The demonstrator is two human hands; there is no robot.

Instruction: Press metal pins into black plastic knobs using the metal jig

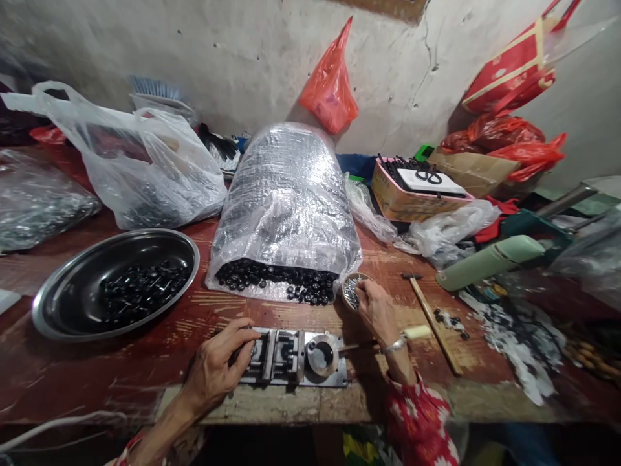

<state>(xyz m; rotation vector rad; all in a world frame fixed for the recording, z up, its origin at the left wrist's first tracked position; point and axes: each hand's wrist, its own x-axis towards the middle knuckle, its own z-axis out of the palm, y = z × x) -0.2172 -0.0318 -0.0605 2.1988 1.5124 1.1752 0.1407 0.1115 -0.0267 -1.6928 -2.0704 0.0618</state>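
A metal jig (286, 357) with slots and a round ring lies near the table's front edge. At its left end rests my left hand (220, 362), thumb and fingers curved around the end; whether they pinch a small part cannot be made out. My right hand (378, 310) has its fingertips in a small round bowl (351, 291) of thin metal pieces, fingers pressed together, and what they hold is hidden. Behind the jig, a large clear plastic bag (291, 194) lies with its mouth open, showing many small black parts (310, 288).
A steel basin (46, 317) with black parts stands at the left, near a white plastic bag (165, 168). To the right lie a hammer (434, 320), a green bottle (490, 262) and white scraps (514, 349). A box (402, 206) stands at the back right.
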